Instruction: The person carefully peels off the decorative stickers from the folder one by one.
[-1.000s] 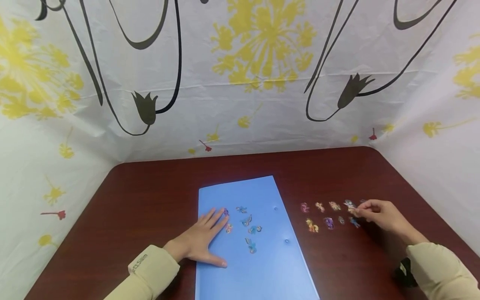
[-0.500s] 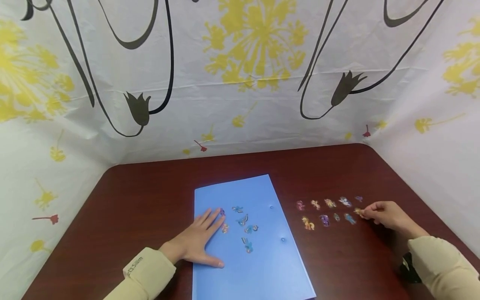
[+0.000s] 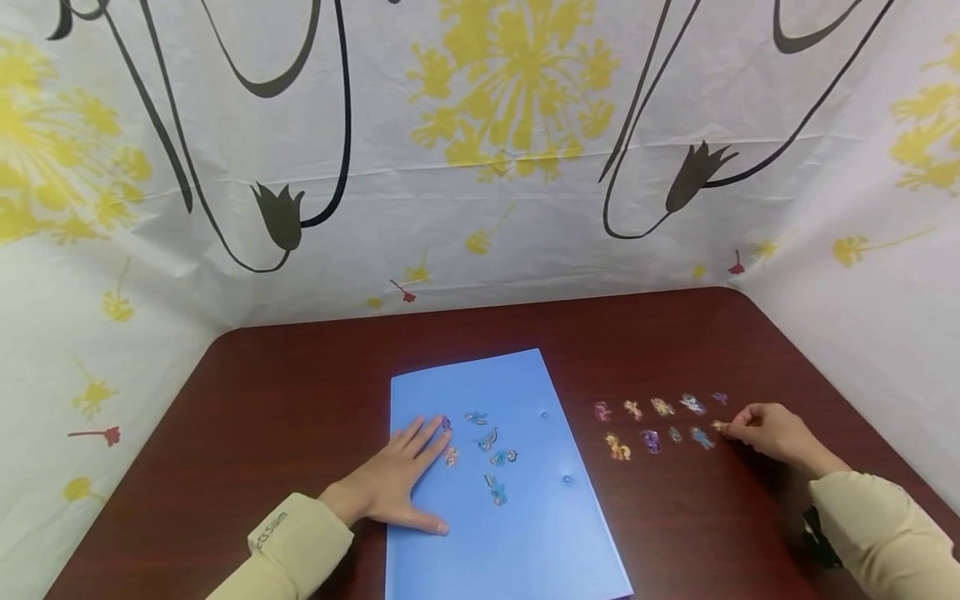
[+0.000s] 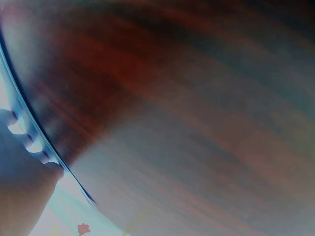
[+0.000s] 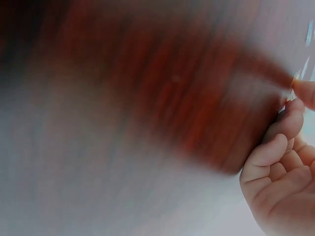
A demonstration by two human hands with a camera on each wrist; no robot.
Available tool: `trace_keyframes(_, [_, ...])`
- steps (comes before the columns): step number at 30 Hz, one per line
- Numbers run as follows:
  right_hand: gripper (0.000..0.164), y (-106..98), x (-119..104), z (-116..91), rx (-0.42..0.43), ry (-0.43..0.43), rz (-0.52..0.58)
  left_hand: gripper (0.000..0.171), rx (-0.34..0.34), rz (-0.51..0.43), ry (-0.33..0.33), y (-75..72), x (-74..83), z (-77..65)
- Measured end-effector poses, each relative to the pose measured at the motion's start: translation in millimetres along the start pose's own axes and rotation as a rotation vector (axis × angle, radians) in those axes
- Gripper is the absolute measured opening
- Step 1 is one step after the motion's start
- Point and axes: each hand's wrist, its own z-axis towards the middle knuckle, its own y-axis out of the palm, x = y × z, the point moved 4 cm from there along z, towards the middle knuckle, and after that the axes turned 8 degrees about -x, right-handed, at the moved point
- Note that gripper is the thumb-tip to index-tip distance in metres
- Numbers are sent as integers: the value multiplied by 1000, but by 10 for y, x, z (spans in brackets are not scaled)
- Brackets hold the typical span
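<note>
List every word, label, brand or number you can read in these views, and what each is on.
"Slim" (best reading): end of the lettering on the left sleeve cuff; the characters before it are too blurred to read.
Small figures on the blue sheet and table: too small to make out any lettering.
Blue sheet and white backdrop: no words or numbers visible.
Wrist views: no readable text.

I see the desk (image 3: 300, 375) across the lower half of the frame, a cloth (image 3: 375, 175) hanging behind it. At bottom centre lies a sheet (image 3: 540, 542) bearing small figures (image 3: 496, 490), the left hand (image 3: 392, 482) across its left edge. Right of it, more figures form a back row (image 3: 662, 407) and a front row (image 3: 651, 442), the right hand (image 3: 772, 433) on the latter's rightmost figure (image 3: 717, 426).
</note>
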Motion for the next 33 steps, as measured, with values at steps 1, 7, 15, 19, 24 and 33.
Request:
trace_keyframes(1, [25,-4,-1,-3,1,4,-5,111,0,-1,1,-2,1,1])
trace_keyframes(7, [32,-8,-8,-13,18,29,-21,110,9,-1,7,-13,-4,2])
trace_keyframes(15, [25,40,-31,-43,69,-35,-48,110,13,-12,19,3,-3,-4])
trace_keyframes(19, [21,47,-72,-59,84,-73,-53,109,4,-16,21,24,-1,2])
trace_keyframes(24, [18,54,-366,9,108,-143,-42,110,-3,-9,13,39,-10,7])
trace_keyframes(33, [9,343,-1372,216,73,-352,54,111,8,8,10,28,-14,14])
